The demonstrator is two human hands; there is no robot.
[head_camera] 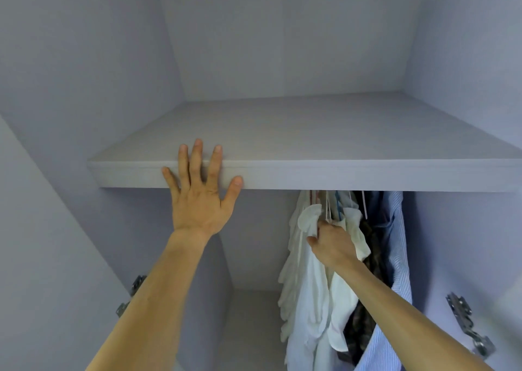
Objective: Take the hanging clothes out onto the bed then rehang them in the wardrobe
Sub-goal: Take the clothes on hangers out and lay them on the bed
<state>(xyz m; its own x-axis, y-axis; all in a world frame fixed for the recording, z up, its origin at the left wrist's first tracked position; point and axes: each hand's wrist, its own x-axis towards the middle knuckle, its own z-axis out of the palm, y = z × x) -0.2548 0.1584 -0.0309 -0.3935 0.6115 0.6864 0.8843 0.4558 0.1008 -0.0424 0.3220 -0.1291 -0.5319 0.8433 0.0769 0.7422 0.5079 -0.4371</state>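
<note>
Pale lilac-grey panels line the wardrobe [282,46] you are looking into, with a bare shelf [339,173] running across at hand height. Your left hand [197,201] lies flat against the shelf's front edge, fingers straight and spread; three fingertips reach over onto the top surface, and the thumb and little finger press on the front face. It holds nothing.

Your right hand [333,246] is pushed in among the hanging clothes [310,300], which hang bunched under the right half of the shelf. It grips the white shirts [308,286] just below the thin hangers [329,204]; the thumb lies against white cloth and the fingertips are buried in the folds.

To the right of the white shirts hangs a dark patterned garment [374,243], then a blue striped shirt [399,257] nearest the side wall. Your right forearm crosses in front of both. Metal hinges [466,322] show at the lower edges of the opening, on both sides.
</note>
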